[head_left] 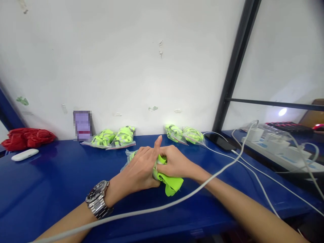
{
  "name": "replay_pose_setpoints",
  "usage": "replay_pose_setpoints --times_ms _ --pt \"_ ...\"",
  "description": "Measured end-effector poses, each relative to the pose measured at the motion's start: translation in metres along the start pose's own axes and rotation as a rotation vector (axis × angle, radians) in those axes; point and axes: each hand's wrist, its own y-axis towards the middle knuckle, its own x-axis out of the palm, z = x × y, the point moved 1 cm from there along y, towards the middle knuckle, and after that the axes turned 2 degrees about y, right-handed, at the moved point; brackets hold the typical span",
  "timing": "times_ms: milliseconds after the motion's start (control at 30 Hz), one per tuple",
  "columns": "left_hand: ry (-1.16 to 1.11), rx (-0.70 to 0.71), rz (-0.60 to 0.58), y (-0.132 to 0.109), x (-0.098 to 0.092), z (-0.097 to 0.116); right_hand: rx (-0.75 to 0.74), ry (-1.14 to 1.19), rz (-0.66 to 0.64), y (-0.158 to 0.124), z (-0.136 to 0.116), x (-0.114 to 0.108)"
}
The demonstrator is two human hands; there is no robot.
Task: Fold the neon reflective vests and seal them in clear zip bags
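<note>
My left hand point(141, 168), with a metal watch on the wrist, is closed round a clear plastic bag point(124, 164), its index finger pointing up. Some neon yellow-green material shows inside the bag. Close against it, my right hand point(177, 161) grips a neon yellow-green fabric band point(173, 185) at the bag's right end. One flap of the band hangs out below the right hand. Most of the bag and several fingertips are hidden behind the hands.
Clear bags with neon bands lie by the wall, a left pair point(124, 135) and a right pair point(193, 135). A phone point(83, 126), red plastic point(29, 137) and white case point(24, 155) are left. A white cable point(162, 206) crosses before my arms; a power strip point(283, 155) is right.
</note>
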Motion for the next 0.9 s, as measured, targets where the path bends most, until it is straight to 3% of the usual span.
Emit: replay_pose_setpoints --times_ms 67,133,200,267,367,533,700,900 --pt "-0.033 -0.023 0.011 0.000 -0.003 -0.004 -0.087 0.239 -0.100 -0.004 0.006 -0.015" --pt "-0.085 -0.065 0.028 0.000 -0.006 -0.006 -0.074 0.533 -0.155 -0.006 0.014 -0.024" --pt "-0.132 -0.105 0.043 0.000 -0.009 -0.007 -0.013 0.743 -0.117 -0.007 0.024 -0.025" --pt "-0.136 -0.096 0.053 0.000 -0.008 -0.007 0.042 0.798 -0.102 -0.007 0.031 -0.020" --pt "-0.074 0.016 0.083 -0.002 -0.006 -0.003 0.078 0.704 -0.112 -0.004 0.035 -0.007" --pt "-0.028 0.129 0.107 -0.004 -0.004 0.002 0.018 0.376 0.111 0.002 0.033 0.011" --pt "0.025 0.180 0.081 -0.005 -0.003 0.004 -0.008 0.307 0.069 0.007 0.018 0.025" --pt "0.055 0.191 0.087 -0.005 -0.004 0.009 0.110 0.208 0.134 0.012 0.008 0.027"
